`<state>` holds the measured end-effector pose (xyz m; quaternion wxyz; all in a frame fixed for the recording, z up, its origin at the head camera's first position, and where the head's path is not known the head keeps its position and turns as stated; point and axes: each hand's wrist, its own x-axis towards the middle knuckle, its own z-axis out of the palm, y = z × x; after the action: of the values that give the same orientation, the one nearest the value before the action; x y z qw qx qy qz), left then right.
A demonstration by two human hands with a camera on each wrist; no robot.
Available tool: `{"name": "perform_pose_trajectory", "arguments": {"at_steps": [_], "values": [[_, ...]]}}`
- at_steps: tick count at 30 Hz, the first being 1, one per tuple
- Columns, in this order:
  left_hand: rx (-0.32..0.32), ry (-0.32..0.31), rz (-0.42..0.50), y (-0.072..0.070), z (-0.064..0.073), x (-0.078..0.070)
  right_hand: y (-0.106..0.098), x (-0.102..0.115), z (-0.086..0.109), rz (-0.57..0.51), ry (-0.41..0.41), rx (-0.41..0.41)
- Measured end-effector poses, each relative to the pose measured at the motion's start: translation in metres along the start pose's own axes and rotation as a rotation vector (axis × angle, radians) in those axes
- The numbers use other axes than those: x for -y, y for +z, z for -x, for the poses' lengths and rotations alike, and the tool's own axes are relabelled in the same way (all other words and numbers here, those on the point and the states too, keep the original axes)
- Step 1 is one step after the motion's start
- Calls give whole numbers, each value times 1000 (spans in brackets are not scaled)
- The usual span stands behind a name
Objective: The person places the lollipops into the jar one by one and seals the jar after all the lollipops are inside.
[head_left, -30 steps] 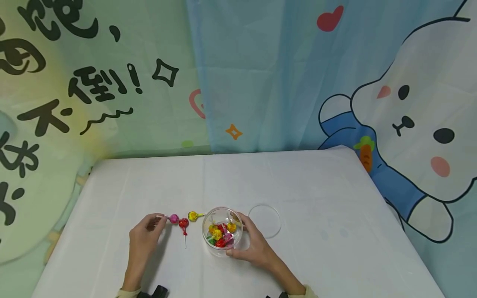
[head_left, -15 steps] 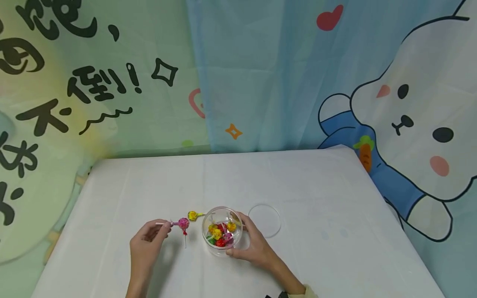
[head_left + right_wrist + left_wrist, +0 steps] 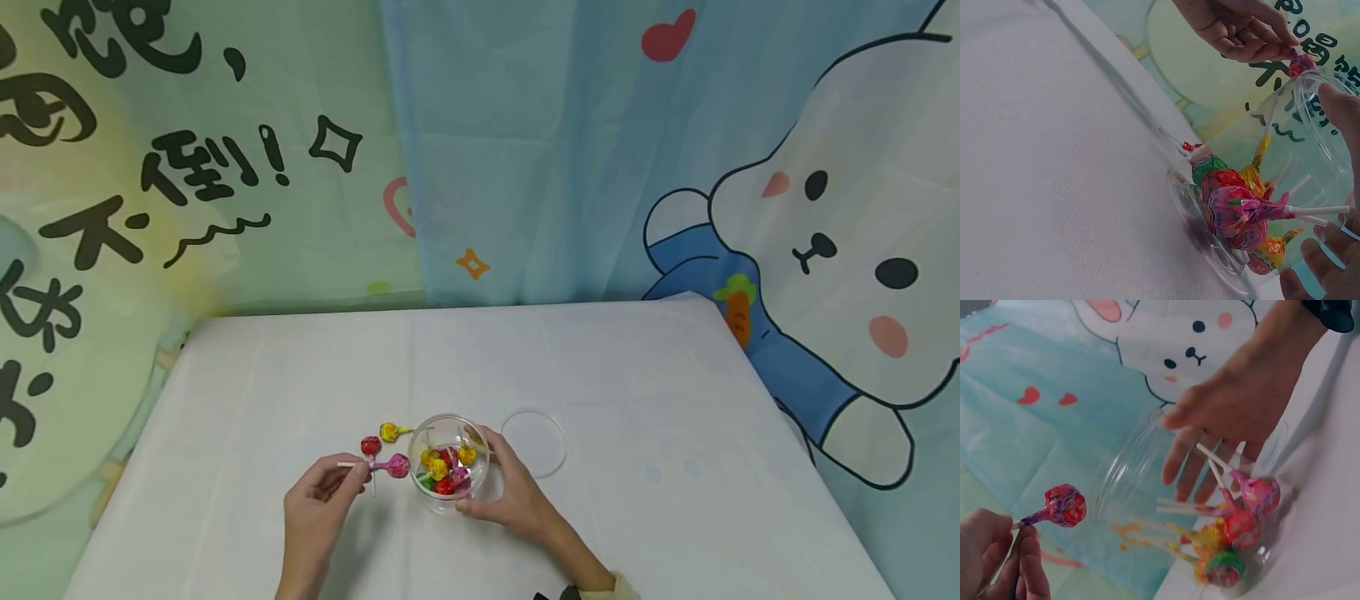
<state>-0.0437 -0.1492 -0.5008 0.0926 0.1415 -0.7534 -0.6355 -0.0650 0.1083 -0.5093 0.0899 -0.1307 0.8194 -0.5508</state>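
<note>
A pink-wrapped lollipop [image 3: 398, 466] is pinched by its stick in my left hand [image 3: 324, 505], its candy end right at the jar's rim in the head view. My right hand [image 3: 512, 498] grips the side of a clear jar [image 3: 448, 426], which stands on the white table. Inside the jar lie several wrapped lollipops, among them a green one [image 3: 1225, 569], a yellow one [image 3: 1267, 253] and a pink one [image 3: 1235, 212]. On the table left of the jar are a red lollipop [image 3: 371, 446], its stick partly behind my left fingers, and a yellow lollipop [image 3: 389, 432].
A clear round lid or ring [image 3: 534, 444] lies flat on the table [image 3: 637, 400], just right of the jar. Behind the table hangs a printed curtain [image 3: 495, 167] with a rabbit and lettering.
My left hand has lifted the pink lollipop off the table and carried it rightward, past the red lollipop, up to the jar. My right hand and the jar have stayed in place.
</note>
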Motion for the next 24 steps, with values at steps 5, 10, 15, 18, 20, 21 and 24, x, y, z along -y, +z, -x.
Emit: {"name": "perform_pose_trajectory", "arguments": {"at_steps": [5,10,15,18,20,21,24], "values": [[48,-1,43,11,9,-41,0,-1,0,-3,8,1],[122,115,-9,19,10,-47,0,-2,0,1,-26,1],[121,161,-47,19,10,-45,0,-2,0,8,-65,6],[111,138,-31,16,10,-43,0,-3,0,14,-76,2],[103,114,-28,14,10,-40,-1,-3,0,19,-86,-2],[96,105,-28,12,10,-39,-1,-3,1,20,-91,-3],[65,79,-36,7,10,-35,-1,-4,1,24,-97,-4]]}}
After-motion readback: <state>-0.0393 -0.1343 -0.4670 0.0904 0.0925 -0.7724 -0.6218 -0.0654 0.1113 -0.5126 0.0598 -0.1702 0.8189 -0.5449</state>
